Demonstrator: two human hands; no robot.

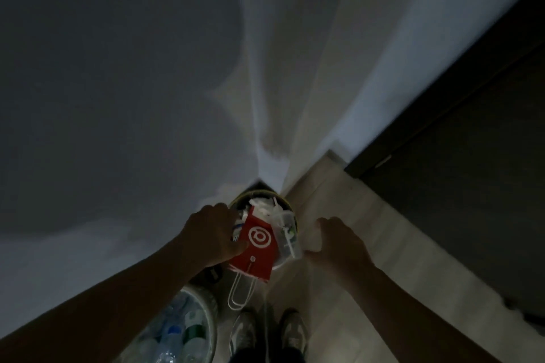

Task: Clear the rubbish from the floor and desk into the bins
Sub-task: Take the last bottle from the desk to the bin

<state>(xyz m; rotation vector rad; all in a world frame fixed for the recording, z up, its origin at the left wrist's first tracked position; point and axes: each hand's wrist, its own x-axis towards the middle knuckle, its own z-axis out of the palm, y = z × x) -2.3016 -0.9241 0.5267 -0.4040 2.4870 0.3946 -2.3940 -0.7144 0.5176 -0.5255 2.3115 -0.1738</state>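
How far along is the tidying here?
Done: the corner bin is heaped with rubbish, and a second bin holds bottles. In hand: the left hand holds a red paper bag over it; the right hand grips something white. Left: desk is out of view.

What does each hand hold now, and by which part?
The left hand pinches the red paper bag with a white logo at its left edge. The right hand grips a white crumpled thing; which part cannot be told.
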